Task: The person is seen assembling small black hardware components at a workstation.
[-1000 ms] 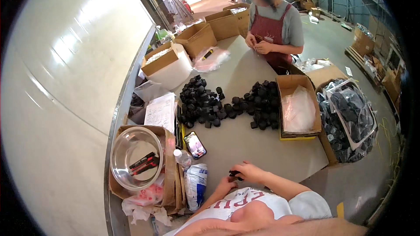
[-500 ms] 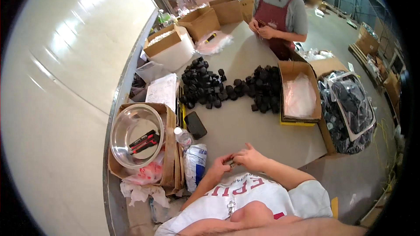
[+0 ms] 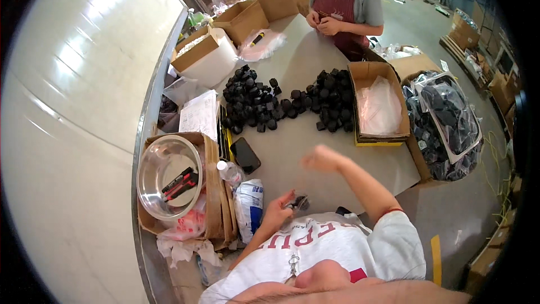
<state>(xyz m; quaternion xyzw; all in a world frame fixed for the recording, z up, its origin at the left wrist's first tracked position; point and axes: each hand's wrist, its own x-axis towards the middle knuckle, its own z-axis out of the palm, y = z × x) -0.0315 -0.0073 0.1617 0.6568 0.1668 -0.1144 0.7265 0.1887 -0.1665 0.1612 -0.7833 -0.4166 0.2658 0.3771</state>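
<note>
Close to my chest, my left hand (image 3: 277,211) is closed on a small clear plastic bag (image 3: 302,202) with something dark in it. My right hand (image 3: 322,158) is raised over the table, apart from the bag; motion smears its fingers. Beyond my hands lie two heaps of small black plastic pieces, a left heap (image 3: 250,100) and a right heap (image 3: 333,101), joined by a few pieces between them. Beside the right heap, an open carton (image 3: 406,134) holds a stack of flat clear bags (image 3: 380,107).
A box of bagged black pieces (image 3: 441,129) stands at the right. On the left are a steel bowl (image 3: 147,191) with red-and-black tools, a bottle (image 3: 229,173), a phone (image 3: 246,156) and a blue-and-white packet (image 3: 247,205). Across the table (image 3: 281,163), a co-worker (image 3: 343,5) holds both hands together.
My hands were together at my chest. Now my right hand has moved up and away over the table, and the bag with its dark contents shows in my left hand.
</note>
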